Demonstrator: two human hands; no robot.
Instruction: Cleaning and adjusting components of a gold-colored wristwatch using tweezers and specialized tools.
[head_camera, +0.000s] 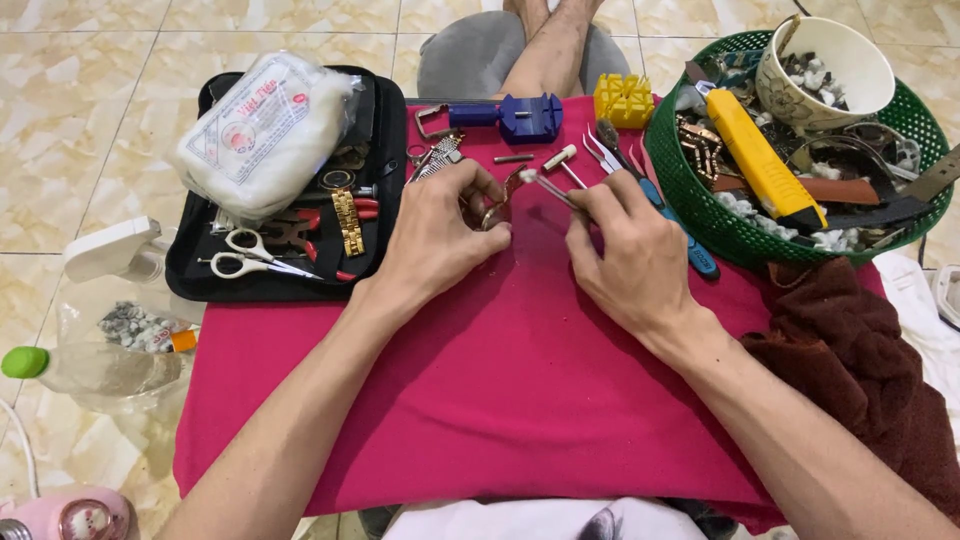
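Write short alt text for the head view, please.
Over a pink cloth, the left hand pinches a small round metal piece while the right hand points a thin swab at it. A black tool case lies left, a green basket right.

Both my forearms angle inward; L hand (437, 232) fingers curled pinching, R hand (628, 255) pinched too, fingertips nearly meeting.

- The floor (90, 150) is of glossy beige marbled tiles with thin pale joints.
- A grey round cushion (470, 55) lies at twelve o'clock.
- Light is even and soft.
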